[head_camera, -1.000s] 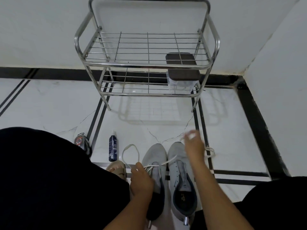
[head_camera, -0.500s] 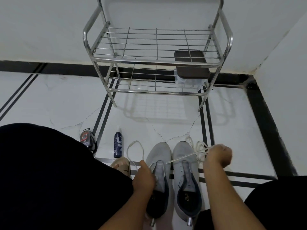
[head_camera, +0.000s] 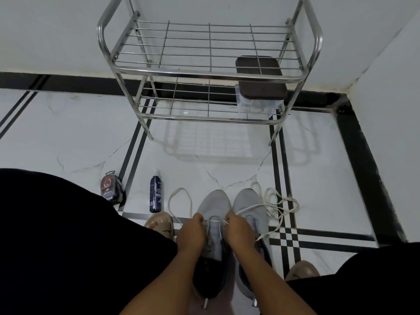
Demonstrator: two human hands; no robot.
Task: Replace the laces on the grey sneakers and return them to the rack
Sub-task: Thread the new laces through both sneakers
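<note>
Both hands at left grey sneaker [head_camera: 213, 214], toe pointing at rack [head_camera: 209, 73]: left hand [head_camera: 191, 233] and right hand [head_camera: 241, 230] each pinching white lace [head_camera: 268, 206] at lowest eyelets. Slack trailing right across right sneaker [head_camera: 248, 201]; likely snag. Spray bottle [head_camera: 155, 194] clear, left.

The rack [head_camera: 209, 73] is cut off by the top edge. Both hands, the left hand [head_camera: 191, 233] and the right hand [head_camera: 238, 230], hide the left sneaker's [head_camera: 213, 205] eyelets, so their hold on the lace [head_camera: 272, 205] is perhaps a pinch (fingertips hidden). The bottle [head_camera: 155, 194] label is too small to read.
</note>
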